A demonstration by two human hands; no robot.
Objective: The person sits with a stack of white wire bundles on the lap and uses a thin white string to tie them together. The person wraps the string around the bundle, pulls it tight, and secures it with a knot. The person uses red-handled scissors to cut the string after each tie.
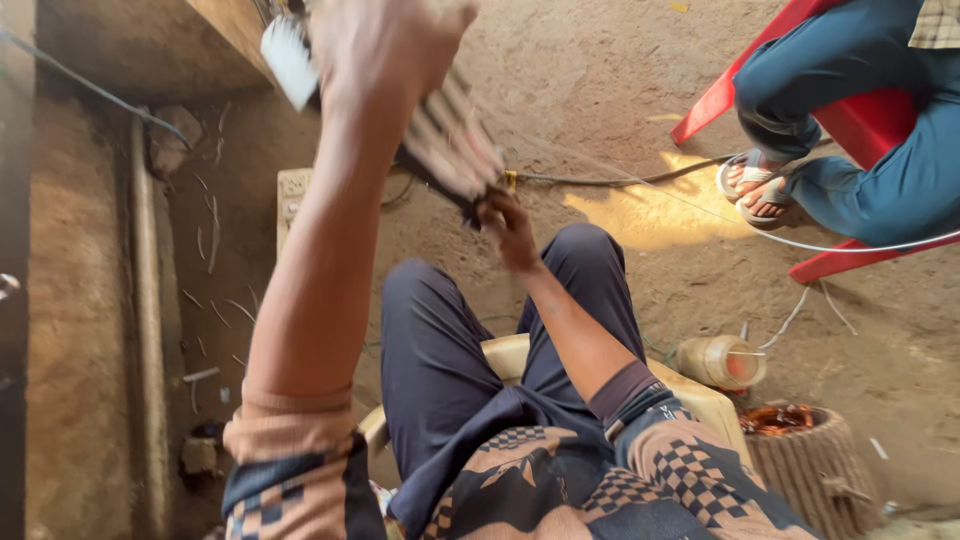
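While the person sits on a cream plastic chair (505, 355) with dark trousers stretched toward twelve o'clock, the left hand (385, 50) is raised high at about eleven o'clock, blurred, its fingers curled shut around the upper end of a bundle of pale wires (455, 140) that slants down toward the middle. A white tag (288, 60) shows just beside that hand, on its nine o'clock side. The right hand (510, 228) sits lower, near the centre above the knees, its fingers closed on the lower end of the same bundle, where a dark strip and a small brass-coloured piece (510, 180) show. A cable (620, 178) runs from there across the dirt floor (600, 80) toward two o'clock. At two o'clock another person's sandalled feet (755, 185) rest by a red chair (860, 120). At four o'clock a plastic jar (720, 362) lies beside a motor stator with copper windings (800, 440). A pipe (148, 320) runs along the wall at nine o'clock.
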